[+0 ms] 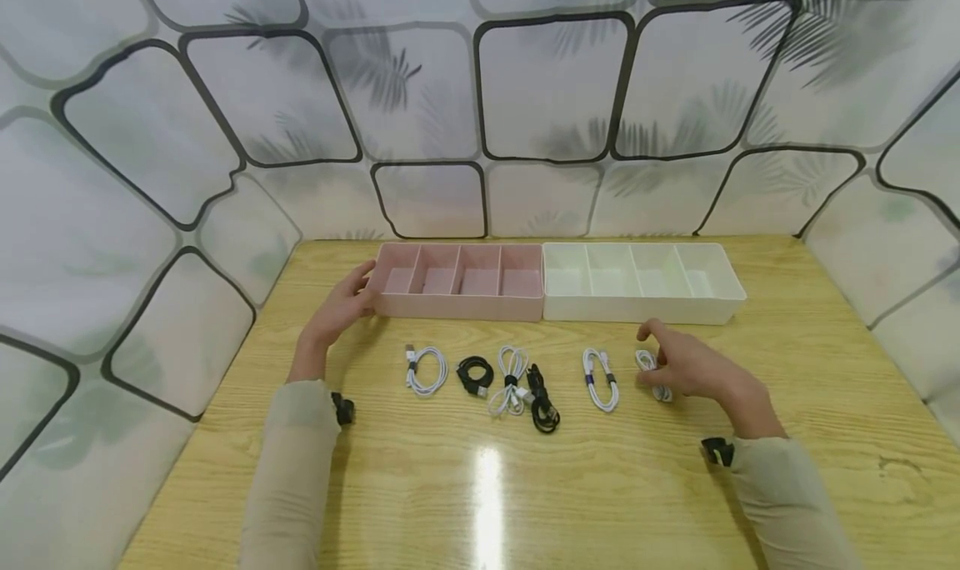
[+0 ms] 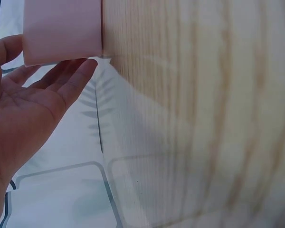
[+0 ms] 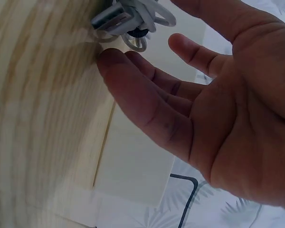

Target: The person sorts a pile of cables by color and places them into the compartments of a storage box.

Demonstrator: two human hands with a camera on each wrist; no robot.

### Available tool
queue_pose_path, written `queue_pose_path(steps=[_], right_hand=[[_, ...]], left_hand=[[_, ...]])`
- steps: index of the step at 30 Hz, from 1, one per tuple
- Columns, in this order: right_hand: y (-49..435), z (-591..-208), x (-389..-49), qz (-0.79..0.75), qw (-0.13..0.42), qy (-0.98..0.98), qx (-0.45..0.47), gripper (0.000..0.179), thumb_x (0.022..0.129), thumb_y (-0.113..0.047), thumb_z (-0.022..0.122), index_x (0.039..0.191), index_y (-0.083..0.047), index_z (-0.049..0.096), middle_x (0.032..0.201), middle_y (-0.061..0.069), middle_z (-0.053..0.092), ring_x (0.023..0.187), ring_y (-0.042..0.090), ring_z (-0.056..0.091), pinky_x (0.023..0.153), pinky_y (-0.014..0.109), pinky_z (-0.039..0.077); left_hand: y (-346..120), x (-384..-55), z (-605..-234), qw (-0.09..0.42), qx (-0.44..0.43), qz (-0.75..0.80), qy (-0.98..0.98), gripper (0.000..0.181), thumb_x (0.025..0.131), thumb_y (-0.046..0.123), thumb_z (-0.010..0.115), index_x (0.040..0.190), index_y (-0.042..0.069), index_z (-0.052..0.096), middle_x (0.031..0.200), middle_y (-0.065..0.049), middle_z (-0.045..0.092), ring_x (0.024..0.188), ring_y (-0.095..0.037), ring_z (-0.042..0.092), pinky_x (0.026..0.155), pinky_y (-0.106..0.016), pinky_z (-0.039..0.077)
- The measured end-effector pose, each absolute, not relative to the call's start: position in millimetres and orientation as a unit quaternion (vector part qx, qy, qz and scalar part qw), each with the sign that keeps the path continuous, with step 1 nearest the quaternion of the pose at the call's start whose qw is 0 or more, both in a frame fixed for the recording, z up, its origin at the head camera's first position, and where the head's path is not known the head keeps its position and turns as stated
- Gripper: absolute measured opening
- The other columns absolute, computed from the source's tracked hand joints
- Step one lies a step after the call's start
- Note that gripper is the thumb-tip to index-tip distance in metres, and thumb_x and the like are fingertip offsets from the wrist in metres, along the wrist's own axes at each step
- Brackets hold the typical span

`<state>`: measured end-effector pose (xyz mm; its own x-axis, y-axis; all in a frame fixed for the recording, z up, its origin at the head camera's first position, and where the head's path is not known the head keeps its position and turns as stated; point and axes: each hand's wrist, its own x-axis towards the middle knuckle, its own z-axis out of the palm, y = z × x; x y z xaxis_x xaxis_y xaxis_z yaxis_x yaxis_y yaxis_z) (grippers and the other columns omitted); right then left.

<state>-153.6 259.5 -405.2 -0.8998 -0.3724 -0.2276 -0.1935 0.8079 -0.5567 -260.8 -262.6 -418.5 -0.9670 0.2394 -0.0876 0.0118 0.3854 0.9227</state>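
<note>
My left hand (image 1: 347, 305) is at the left end of the pink divided box (image 1: 459, 307), thumb near its front corner and fingers extended along the end wall. In the left wrist view, those fingers (image 2: 78, 83) lie against the box's pink wall (image 2: 64, 31). Over on the right, my right hand (image 1: 693, 366) reaches over a bundled white cable (image 1: 663, 393), partly hidden by it. The right wrist view shows that cable with its metal plug (image 3: 115, 21) beyond the fingertips, thumb and fingers spread apart around it.
Touching the pink box is a white divided box (image 1: 645, 310). In front lie a white coiled cable (image 1: 426, 372), a black coiled cable (image 1: 475, 376), a white tied cable (image 1: 512, 378), a black tied cable (image 1: 543, 403) and a white looped cable (image 1: 601, 380). Patterned cloth (image 1: 427, 95) rises behind the table.
</note>
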Motion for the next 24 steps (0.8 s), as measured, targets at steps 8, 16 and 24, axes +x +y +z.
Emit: queue_pose_path(steps=[8, 16, 24], right_hand=[[258.0, -412.4, -152.8, -0.265, 0.155, 0.937, -0.168, 0.052, 0.086, -0.007, 0.072, 0.128, 0.002, 0.043, 0.076, 0.005, 0.058, 0.060, 0.015, 0.048, 0.057, 0.031, 0.042], [256.8, -412.2, -153.3, -0.263, 0.151, 0.939, -0.164, 0.056, 0.085, -0.002, 0.069, 0.134, 0.003, 0.043, 0.075, 0.005, 0.055, 0.060, 0.016, 0.046, 0.055, 0.031, 0.040], [259.8, -411.1, -156.0, -0.282, 0.146, 0.937, -0.142, 0.058, 0.085, -0.001, 0.067, 0.136, 0.002, 0.040, 0.087, 0.013, 0.062, 0.064, 0.018, 0.052, 0.057, 0.031, 0.044]], left_hand=[[-263.4, -260.4, -421.2, 0.104, 0.081, 0.545, 0.828, 0.064, 0.101, 0.009, 0.042, 0.160, 0.006, 0.015, 0.154, -0.031, 0.030, 0.130, -0.041, 0.043, 0.099, -0.050, 0.045], [-263.9, -260.5, -422.7, 0.101, 0.081, 0.546, 0.828, 0.063, 0.103, 0.010, 0.041, 0.160, 0.006, 0.015, 0.154, -0.030, 0.031, 0.130, -0.040, 0.043, 0.099, -0.049, 0.046], [-263.4, -260.1, -422.6, 0.107, 0.084, 0.558, 0.818, 0.062, 0.104, 0.010, 0.039, 0.160, 0.008, 0.012, 0.156, -0.031, 0.027, 0.132, -0.041, 0.040, 0.102, -0.053, 0.043]])
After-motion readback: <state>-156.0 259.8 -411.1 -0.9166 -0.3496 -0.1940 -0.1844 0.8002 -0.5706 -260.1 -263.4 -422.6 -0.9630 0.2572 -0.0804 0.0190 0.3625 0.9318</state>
